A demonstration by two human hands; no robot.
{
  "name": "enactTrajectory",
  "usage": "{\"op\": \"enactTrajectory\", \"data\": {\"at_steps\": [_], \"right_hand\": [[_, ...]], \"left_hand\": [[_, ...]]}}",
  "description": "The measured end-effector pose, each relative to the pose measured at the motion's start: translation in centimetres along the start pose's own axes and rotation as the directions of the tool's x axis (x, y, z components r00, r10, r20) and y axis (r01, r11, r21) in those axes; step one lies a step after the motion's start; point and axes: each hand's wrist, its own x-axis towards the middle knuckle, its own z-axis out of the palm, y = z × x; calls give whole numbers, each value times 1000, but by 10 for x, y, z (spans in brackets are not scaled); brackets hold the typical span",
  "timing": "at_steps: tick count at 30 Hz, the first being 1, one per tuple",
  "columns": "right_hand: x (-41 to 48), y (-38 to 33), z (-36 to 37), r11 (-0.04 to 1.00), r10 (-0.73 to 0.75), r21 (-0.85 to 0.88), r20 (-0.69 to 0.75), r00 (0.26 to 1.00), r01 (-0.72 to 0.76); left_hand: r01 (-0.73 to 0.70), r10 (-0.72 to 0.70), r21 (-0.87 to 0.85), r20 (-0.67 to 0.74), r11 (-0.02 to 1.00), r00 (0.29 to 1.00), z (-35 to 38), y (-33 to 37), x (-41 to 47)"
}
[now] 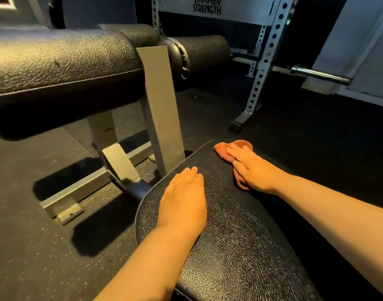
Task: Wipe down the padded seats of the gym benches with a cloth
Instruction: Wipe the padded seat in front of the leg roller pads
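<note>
While left hand point(183, 197) rests flat, cloth point(232, 149) under right hand point(250, 169), seat point(240, 246) corner

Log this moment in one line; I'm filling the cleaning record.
right hand presses cloth on seat pad | left hand flat on pad

My right hand point(250, 168) covers most of the cloth point(234, 148), so I see only its edges. The padded seat point(240, 246) runs off the bottom edge, and the barbell point(321, 73) end is partly hidden.
</note>
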Motion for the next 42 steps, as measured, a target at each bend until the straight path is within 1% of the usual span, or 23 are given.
{"op": "enactTrajectory", "data": {"at_steps": [2, 3, 6, 7, 10, 11, 14, 16, 18, 21, 22, 23, 24, 27, 28, 30, 31, 33, 35, 37, 40, 41, 42], "right_hand": [[27, -6, -3, 992, 110, -57, -90, 990, -115], [35, -16, -1, 990, 124, -54, -125, 984, -132], [40, -43, 26, 998, -21, 53, -106, 994, 27], [29, -48, 32, 995, -72, 64, -69, 995, 77], [-10, -41, 23, 964, -264, 54, 50, 963, 262], [-12, -32, 17, 962, -274, 17, 43, 961, 274], [16, -24, 8, 998, -56, -17, -35, 998, 55], [31, -46, 19, 1000, -23, 5, -71, 997, 23], [28, -71, 43, 989, -132, 57, -78, 988, 136], [-19, -93, 53, 945, -298, 141, 1, 954, 295], [-29, -86, 48, 934, -340, 127, 21, 940, 334], [-33, -76, 44, 939, -335, 94, 37, 941, 331], [-29, -64, 42, 958, -280, 74, 29, 960, 277], [-11, -71, 42, 999, -17, 47, -32, 999, 18], [-10, -85, 50, 998, 18, 57, -74, 997, -13], [-25, -115, 66, 995, -46, 87, -127, 991, 57], [-41, -125, 71, 986, -103, 119, -116, 988, 116], [-76, -128, 70, 959, -234, 150, -66, 970, 241], [-101, -108, 56, 943, -312, 134, 33, 950, 305], [-106, -81, 43, 965, -250, 89, 36, 968, 246], [-95, -77, 44, 998, -1, 61, -69, 998, 5], [-96, -90, 50, 998, 24, 64, -91, 996, -18], [-101, -103, 58, 997, -1, 72, -104, 995, 9]], "left_hand": [[-15, 15, 9, 16, 1000, 1000, -2, -4, -4], [-28, 27, 18, 26, 999, 999, -3, -6, -6], [-42, 41, 28, 34, 999, 999, -5, -15, -8], [-44, 43, 29, 23, 999, 999, -6, -19, -8], [-47, 47, 30, 2, 998, 999, -12, -25, -9], [-45, 45, 33, 6, 998, 999, -15, -26, -10], [-26, 25, 25, 60, 999, 998, -22, -31, -13], [-15, 14, 23, 59, 1000, 998, -23, -35, -16], [-8, 8, 6, 47, 1000, 999, -23, -39, -19], [-7, 9, -44, 33, 999, 999, -25, -45, -23], [5, -2, -62, 49, 998, 999, -27, -48, -24], [16, -11, -70, 72, 997, 997, -29, -51, -25], [23, -16, -69, 97, 997, 995, -30, -56, -27], [3, 7, -71, 146, 997, 989, -29, -68, -36], [-2, 14, -87, 146, 996, 989, -28, -71, -39], [11, 5, -115, 132, 993, 991, -27, -73, -46], [5, 10, -132, 117, 991, 993, -27, -74, -49], [-12, 26, -151, 93, 989, 995, -28, -75, -53], [10, 7, -135, 125, 991, 992, -30, -77, -57], [40, -22, -114, 155, 993, 988, -32, -78, -62], [67, -48, -114, 157, 991, 986, -30, -74, -72], [84, -66, -116, 153, 990, 986, -29, -72, -75], [104, -87, -113, 144, 988, 986, -27, -69, -78]]}}
